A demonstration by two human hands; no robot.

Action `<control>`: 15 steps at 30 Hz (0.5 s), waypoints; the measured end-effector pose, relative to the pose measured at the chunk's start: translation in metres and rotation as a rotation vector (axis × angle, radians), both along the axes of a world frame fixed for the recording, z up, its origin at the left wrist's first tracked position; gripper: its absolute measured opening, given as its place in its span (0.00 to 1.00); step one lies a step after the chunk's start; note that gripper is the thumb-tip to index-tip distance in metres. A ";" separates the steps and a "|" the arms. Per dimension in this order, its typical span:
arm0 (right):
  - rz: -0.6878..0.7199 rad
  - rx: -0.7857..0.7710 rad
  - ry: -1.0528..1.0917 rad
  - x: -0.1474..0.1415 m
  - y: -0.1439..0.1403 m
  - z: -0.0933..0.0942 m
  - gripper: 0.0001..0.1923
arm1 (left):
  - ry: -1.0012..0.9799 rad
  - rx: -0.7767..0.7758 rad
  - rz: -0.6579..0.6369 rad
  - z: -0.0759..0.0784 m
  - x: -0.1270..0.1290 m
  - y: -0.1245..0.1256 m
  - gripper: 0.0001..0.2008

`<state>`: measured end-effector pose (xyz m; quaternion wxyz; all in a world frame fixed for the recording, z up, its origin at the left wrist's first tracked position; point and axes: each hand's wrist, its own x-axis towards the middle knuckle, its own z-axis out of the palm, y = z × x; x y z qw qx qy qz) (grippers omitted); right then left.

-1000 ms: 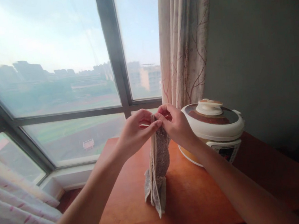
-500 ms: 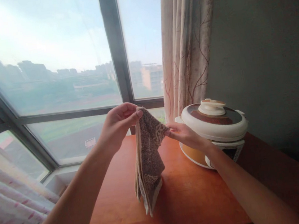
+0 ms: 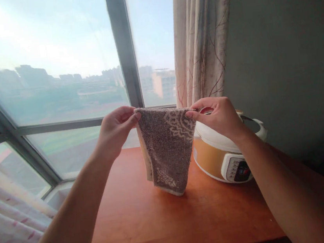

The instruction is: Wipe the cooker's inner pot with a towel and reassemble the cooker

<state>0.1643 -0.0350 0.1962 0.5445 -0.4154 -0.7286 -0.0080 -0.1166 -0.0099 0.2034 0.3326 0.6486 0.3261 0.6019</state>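
A folded grey-brown towel [image 3: 165, 148] with a cream lace-like pattern hangs between my two hands over the table. My left hand [image 3: 118, 129] pinches its upper left corner between thumb and fingers. At the upper right corner, my right hand [image 3: 216, 115] grips the cloth the same way. The top edge is stretched nearly level, and paler layers show along the left side. Whether the lower edge touches the table I cannot tell.
A white and gold electric cooker [image 3: 213, 154] stands on the reddish wooden table [image 3: 127, 220], partly behind my right hand and forearm. Beyond the table are window frames [image 3: 124, 43], a long curtain [image 3: 200, 46] and a grey wall [image 3: 284, 63]. Another curtain [image 3: 7, 211] hangs at left.
My right hand has risen and moved right, and my left hand has shifted slightly left. The towel, bunched and drooping before, is now spread flat between them with its lower edge higher.
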 end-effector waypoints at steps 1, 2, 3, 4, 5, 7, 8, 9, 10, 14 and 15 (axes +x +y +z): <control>-0.012 0.016 0.015 -0.001 -0.002 0.002 0.13 | 0.008 -0.003 -0.020 0.001 0.001 -0.001 0.16; -0.014 0.028 0.032 -0.002 -0.004 0.004 0.11 | 0.021 -0.004 -0.042 0.002 0.001 -0.003 0.16; -0.006 0.034 0.049 -0.004 -0.008 0.006 0.09 | 0.032 -0.006 -0.062 0.004 0.002 -0.006 0.16; 0.010 0.035 0.069 -0.005 -0.012 0.009 0.08 | 0.041 -0.007 -0.074 0.005 0.002 -0.009 0.16; 0.034 0.030 0.094 -0.006 -0.017 0.011 0.07 | 0.044 -0.005 -0.080 0.007 0.003 -0.013 0.16; 0.086 0.015 0.161 -0.009 -0.026 0.015 0.08 | 0.040 0.005 -0.088 0.010 0.005 -0.023 0.15; 0.104 0.014 0.205 -0.010 -0.030 0.017 0.08 | 0.036 0.005 -0.099 0.011 0.007 -0.027 0.14; 0.114 0.026 0.251 -0.010 -0.032 0.019 0.09 | 0.033 0.001 -0.114 0.012 0.008 -0.030 0.14; 0.114 0.046 0.287 -0.011 -0.032 0.020 0.10 | 0.033 -0.002 -0.118 0.012 0.011 -0.032 0.14; 0.010 0.093 0.246 -0.010 -0.022 0.018 0.12 | 0.078 0.021 -0.007 0.008 0.020 -0.026 0.13; -0.012 0.086 0.224 -0.009 -0.019 0.016 0.12 | 0.091 0.027 0.016 0.006 0.022 -0.024 0.13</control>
